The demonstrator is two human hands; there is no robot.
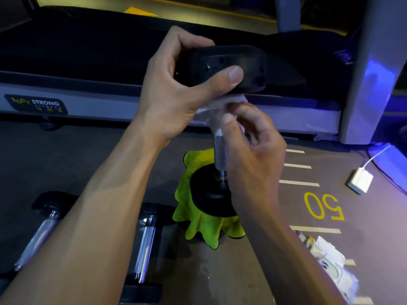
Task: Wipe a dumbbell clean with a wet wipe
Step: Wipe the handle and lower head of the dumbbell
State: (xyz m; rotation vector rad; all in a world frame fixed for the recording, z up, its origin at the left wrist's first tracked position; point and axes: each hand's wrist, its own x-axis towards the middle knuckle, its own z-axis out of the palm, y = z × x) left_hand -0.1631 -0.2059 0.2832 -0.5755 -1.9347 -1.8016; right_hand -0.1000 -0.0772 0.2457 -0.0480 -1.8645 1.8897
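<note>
Grey floor [330,164] marked with white dashes and a yellow "50" [323,206]. A treadmill [88,62] is seen behind, dark belt, grey frame. Blue light is cast at right.

My left hand [176,89] grips the top head of the black, chrome-handled dumbbell [220,159], standing upright on a lime-green microfibre cloth [198,225] on the floor. My right hand [253,150] pinches a white wet wipe [217,108] around the handle's upper end.
</note>
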